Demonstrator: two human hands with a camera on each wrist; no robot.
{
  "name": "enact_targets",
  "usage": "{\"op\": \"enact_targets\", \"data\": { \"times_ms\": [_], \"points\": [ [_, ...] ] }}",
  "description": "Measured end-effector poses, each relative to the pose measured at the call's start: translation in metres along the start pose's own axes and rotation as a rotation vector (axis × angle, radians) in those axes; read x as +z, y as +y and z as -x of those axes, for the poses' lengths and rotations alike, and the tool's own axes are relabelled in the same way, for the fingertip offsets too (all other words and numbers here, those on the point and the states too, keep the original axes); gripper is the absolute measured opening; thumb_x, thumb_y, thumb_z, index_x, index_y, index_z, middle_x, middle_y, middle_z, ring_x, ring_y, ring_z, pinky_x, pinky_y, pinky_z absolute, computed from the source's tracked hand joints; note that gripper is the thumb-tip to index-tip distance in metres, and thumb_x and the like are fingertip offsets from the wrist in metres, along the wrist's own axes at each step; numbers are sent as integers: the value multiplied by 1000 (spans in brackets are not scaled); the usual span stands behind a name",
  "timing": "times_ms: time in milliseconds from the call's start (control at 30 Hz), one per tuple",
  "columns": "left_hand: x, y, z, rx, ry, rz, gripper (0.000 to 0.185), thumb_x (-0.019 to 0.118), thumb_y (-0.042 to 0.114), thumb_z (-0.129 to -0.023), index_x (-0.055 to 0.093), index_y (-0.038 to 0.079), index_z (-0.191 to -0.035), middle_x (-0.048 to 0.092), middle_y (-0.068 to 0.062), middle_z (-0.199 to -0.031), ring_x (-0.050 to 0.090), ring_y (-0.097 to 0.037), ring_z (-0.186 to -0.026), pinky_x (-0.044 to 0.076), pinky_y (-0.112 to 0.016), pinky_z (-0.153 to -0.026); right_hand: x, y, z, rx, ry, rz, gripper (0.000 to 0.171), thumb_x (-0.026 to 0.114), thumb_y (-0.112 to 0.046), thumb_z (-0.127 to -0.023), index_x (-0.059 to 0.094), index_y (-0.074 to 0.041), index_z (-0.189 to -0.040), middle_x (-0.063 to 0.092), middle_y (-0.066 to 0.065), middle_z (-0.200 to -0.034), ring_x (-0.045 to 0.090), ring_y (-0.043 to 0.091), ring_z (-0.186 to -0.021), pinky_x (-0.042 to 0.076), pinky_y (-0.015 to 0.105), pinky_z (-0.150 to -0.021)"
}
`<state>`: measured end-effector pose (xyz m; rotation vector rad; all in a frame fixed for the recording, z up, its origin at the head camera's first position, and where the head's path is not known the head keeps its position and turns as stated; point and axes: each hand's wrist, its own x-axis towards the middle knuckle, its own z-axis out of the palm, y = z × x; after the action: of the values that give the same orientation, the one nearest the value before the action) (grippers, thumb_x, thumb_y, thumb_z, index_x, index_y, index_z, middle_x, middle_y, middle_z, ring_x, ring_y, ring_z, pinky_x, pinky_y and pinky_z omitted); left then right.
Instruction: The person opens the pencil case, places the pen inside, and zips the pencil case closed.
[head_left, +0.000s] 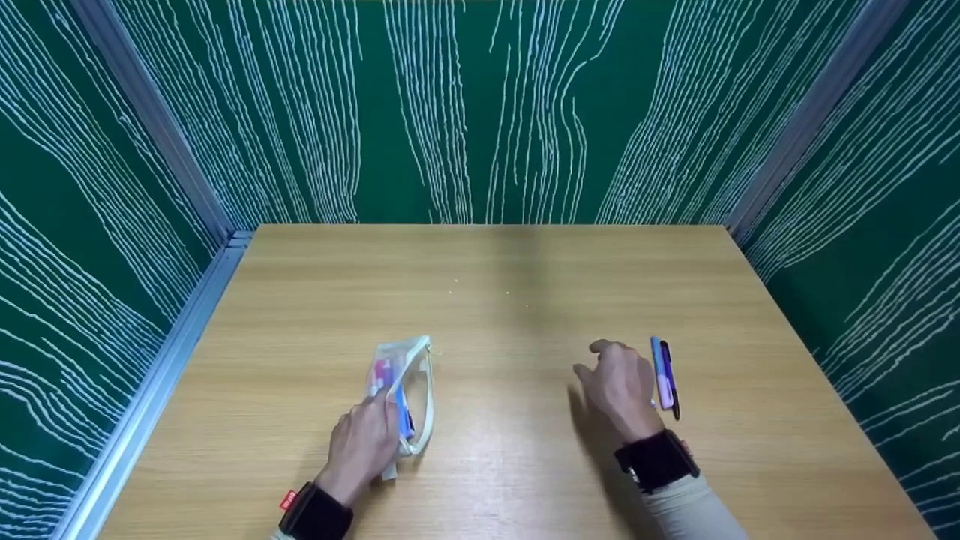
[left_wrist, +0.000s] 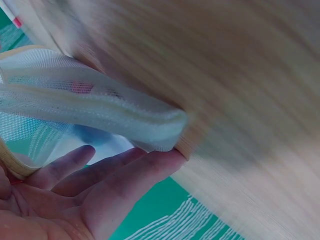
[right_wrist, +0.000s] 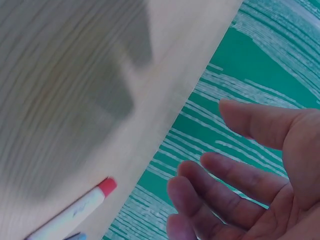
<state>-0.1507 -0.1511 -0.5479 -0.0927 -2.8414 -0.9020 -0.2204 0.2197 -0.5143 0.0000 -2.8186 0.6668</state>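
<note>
A pale mesh pencil pouch (head_left: 424,375) stands with its mouth spread wide, and pink and blue pens show inside it. My left hand (head_left: 364,442) grips its near left side. Close up in the left wrist view, the fingers of my left hand (left_wrist: 95,195) lie along the pouch (left_wrist: 100,107). My right hand (head_left: 619,386) hovers above the table just left of the loose pens, holding nothing. In the right wrist view, my right hand (right_wrist: 240,195) has its thumb and fingers apart. A white marker with a red end (right_wrist: 75,215) lies on the table there.
Right of my right hand lie a blue-and-pink pen (head_left: 661,371) and a dark pen (head_left: 670,379), side by side. Small white specks (head_left: 507,292) dot the wooden table (head_left: 510,480). Green walls (head_left: 480,112) with white lines enclose its back and sides.
</note>
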Motion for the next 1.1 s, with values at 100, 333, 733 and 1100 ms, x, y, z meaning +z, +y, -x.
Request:
{"op": "enact_targets", "data": {
  "times_ms": [100,333,733,1100],
  "points": [
    [0,0,1,-5,-9,2,30,40,20,-108,64,2,-115,46,0,-65,45,-14,-48,40,-32,-43,-5,10,-1,-8,16,22,40,83,-21,-82,73,3,-111,73,27,-104,71,42,-81,56,52,-70],
    [-1,0,1,-11,-17,12,33,40,21,-109,64,1,-120,47,0,-65,44,-13,-47,40,-31,-42,-14,26,-7,17,21,82,35,82,-20,-82,73,3,-107,73,25,-97,69,44,-84,53,57,-70],
    [0,0,2,18,35,-11,32,43,17,-106,66,-1,-120,51,-2,-68,47,-16,-50,42,-35,-44,-15,52,-13,95,-127,212,25,70,-14,-81,52,-8,-64,54,8,-66,51,25,-58,43,42,-50],
    [-1,1,2,-2,19,10,31,42,17,-107,66,0,-117,47,-1,-66,44,-16,-48,40,-33,-43,-6,61,-12,126,-190,277,9,58,-1,-83,54,-1,-75,62,21,-75,65,41,-71,50,55,-60]
  ]
}}
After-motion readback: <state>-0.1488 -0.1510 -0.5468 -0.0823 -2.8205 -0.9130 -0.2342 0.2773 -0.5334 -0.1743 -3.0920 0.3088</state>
